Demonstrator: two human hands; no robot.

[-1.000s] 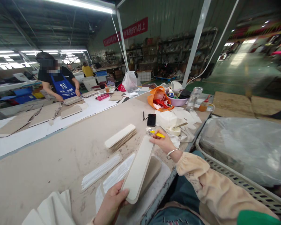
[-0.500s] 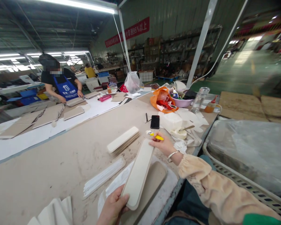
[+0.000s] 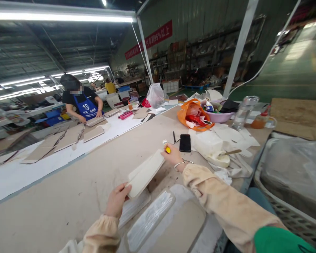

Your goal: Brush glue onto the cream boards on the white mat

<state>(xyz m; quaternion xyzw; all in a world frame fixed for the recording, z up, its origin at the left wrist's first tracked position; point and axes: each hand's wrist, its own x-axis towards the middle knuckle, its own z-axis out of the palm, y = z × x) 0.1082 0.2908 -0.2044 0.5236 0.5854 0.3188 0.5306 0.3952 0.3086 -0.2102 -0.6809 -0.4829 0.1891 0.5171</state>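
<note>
1. The board (image 3: 146, 175) is now hanging farther from the person than a moment ago: it is leaving the space above the brown panel (image 3: 180, 228) and covering part of the stack (image 3: 135, 171).
2. That shift is suggesting, as a judgement, that the board is being brought to the stack; whether the two are touching, I cannot tell.
3. The left hand (image 3: 117, 198) is pinching the board's near end, thumb on top, fingers mostly hidden beneath.
4. The right hand (image 3: 172, 154) is curling closed around a yellow tool (image 3: 168, 150), its fingertips also meeting the board's far end.
5. By the near edge, two white-streaked strips (image 3: 151, 219) (image 3: 137, 207) are lying side by side, the brown panel resting beside the nearer one.
6. On the scuffed table (image 3: 102, 168), a phone (image 3: 185, 143) is lying near the right hand; a white dish (image 3: 221, 160), an orange bag (image 3: 189, 116), a purple basin (image 3: 219, 117) and a clear bottle (image 3: 244, 112) are standing beyond.
7. Across the table, a co-worker in a blue apron (image 3: 85, 105) is handling panels (image 3: 94, 133); behind, a red banner (image 3: 158, 35) is hanging above crowded shelves (image 3: 213, 56).
</note>
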